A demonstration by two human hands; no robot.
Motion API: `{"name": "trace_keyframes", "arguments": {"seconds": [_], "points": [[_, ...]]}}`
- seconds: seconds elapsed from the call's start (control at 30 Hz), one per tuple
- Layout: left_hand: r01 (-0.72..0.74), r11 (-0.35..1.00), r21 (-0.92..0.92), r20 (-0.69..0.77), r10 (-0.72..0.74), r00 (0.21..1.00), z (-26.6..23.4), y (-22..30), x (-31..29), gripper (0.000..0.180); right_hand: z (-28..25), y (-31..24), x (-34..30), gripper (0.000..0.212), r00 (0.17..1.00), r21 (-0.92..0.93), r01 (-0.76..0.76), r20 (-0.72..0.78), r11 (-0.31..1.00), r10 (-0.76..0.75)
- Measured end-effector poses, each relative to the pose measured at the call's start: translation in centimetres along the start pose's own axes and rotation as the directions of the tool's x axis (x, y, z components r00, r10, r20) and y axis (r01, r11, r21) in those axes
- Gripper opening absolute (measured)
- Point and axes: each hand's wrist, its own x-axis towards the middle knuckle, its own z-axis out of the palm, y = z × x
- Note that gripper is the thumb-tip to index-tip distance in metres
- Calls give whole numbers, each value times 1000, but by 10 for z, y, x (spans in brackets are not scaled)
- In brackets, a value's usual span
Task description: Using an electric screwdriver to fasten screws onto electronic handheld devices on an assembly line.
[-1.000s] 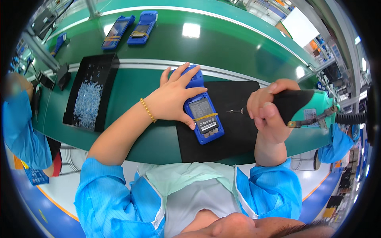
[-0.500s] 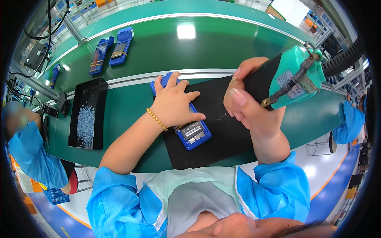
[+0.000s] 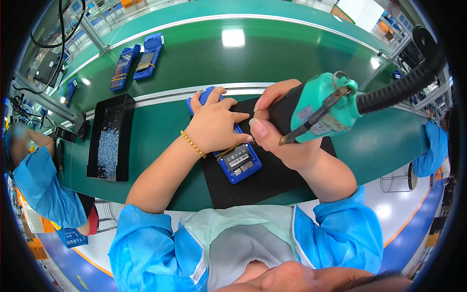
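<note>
A blue handheld device [image 3: 239,166] lies on a black mat, its battery-like block and small metal parts facing up. My left hand [image 3: 214,119] is laid across its middle and holds it down, fingers spread around it and thumb by its right edge. A yellowish rubber band shows beside the thumb. In my right hand [image 3: 279,134] is an electric screwdriver [image 3: 321,109] with a green rear body and black grip, tilted with its rear end up to the right. My right fingers wrap the grip close to my left thumb. The screwdriver's bit cannot be made out.
A black tray [image 3: 127,141] of small bluish-white pieces stands left. Two banded blue devices [image 3: 148,57] lie beyond the metal rail [image 3: 165,97]. The black mat [image 3: 272,182] covers the middle of the green table. A black ribbed hose [image 3: 404,92] trails from the screwdriver. Another person's sleeve [image 3: 46,185] is at far left.
My right hand has brought the screwdriver left and down, from over the mat's right side to beside my left thumb. My left hand and the device have hardly moved.
</note>
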Motion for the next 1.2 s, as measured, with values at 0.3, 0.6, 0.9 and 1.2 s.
{"name": "trace_keyframes", "arguments": {"seconds": [0.3,0.6,0.9,1.2], "points": [[-25,1000,9,-48,26,999,3,0,-2,48,5,5,-1,29,1000,-69,15,13,998,-14],[-13,1000,5,40,13,999,3,0,1,47,4,6,-7,31,998,-111,-1,64,994,8],[-31,995,-93,7,32,999,4,-4,3,44,7,1,-3,29,989,-360,105,134,927,-60],[3,997,-73,33,-1,999,-1,1,2,42,5,-3,0,28,979,-376,126,197,918,-54]]}}
